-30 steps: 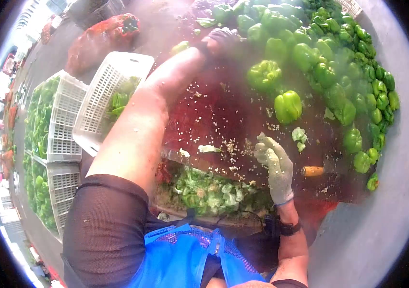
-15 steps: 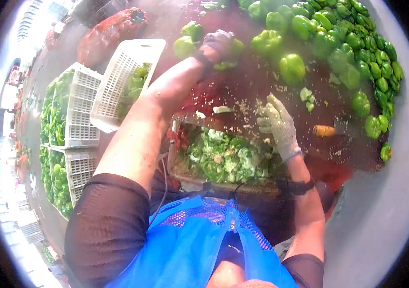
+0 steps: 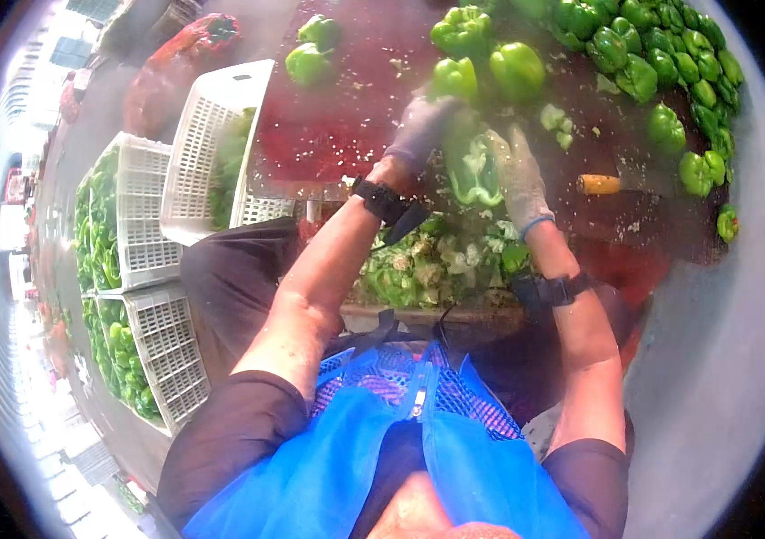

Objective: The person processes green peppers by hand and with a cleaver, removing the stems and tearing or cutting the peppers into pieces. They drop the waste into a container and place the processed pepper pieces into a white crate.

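Observation:
Between my two gloved hands, above the bin of green and white scraps [image 3: 409, 269], is a green pepper [image 3: 474, 171] with an open, cut underside. My right hand [image 3: 520, 178] lies along its right side, fingers stretched upward. Reaching in from the left, my left hand [image 3: 426, 126] is at the pepper's upper left; its fingers are blurred. Just beyond stand whole peppers, one [image 3: 454, 79] nearest my left hand and another [image 3: 517, 72] to its right. A knife with an orange handle [image 3: 600, 184] lies on the dark red surface to the right.
A heap of green peppers [image 3: 661, 67] fills the back right. Two more peppers [image 3: 309, 65] sit at the back left. Left of me are a tilted white basket [image 3: 187, 193], white crates [image 3: 151, 216] full of green peppers, and a red sack [image 3: 167, 76].
My left hand has moved right and nearer, from the back-left peppers to beside my right hand. A cut pepper now shows between them. The view has shifted slightly.

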The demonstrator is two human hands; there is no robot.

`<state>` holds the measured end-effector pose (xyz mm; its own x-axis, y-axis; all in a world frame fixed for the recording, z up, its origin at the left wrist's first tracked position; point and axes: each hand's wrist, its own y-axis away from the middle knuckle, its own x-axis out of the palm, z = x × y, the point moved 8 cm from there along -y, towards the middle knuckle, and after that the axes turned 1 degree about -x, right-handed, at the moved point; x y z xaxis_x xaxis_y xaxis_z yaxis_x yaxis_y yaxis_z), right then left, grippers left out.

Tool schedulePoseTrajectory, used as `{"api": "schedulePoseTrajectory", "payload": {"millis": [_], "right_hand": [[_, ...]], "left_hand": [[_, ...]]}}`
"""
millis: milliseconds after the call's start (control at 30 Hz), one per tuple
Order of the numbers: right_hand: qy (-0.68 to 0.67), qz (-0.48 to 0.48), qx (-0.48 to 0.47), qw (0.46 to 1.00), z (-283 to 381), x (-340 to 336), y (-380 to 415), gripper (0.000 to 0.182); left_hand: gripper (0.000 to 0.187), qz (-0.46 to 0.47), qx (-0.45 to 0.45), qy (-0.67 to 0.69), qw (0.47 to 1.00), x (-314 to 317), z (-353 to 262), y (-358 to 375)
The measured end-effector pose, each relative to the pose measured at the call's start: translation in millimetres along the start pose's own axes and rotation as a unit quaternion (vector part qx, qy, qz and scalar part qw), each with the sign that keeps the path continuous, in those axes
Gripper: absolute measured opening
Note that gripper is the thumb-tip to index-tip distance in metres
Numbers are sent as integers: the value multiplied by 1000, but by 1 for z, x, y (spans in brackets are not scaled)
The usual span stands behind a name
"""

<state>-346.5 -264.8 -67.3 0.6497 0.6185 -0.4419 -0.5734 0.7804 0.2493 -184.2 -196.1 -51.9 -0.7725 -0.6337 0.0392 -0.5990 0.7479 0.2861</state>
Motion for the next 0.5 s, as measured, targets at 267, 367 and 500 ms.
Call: {"api": "schedulePoseTrajectory", "payload": {"millis": [267,367,500], "right_hand": [[-47,-25,-79,995,9,8,4,63],[-120,-47,-83,988,10,8,5,61],[-300,-38,-20,953,-2,10,7,52]], "left_hand": [[37,44,11,273,961,23,2,7],[41,-34,122,233,964,1,30,-38],[63,-81,-77,442,890,11,26,-13]]}}
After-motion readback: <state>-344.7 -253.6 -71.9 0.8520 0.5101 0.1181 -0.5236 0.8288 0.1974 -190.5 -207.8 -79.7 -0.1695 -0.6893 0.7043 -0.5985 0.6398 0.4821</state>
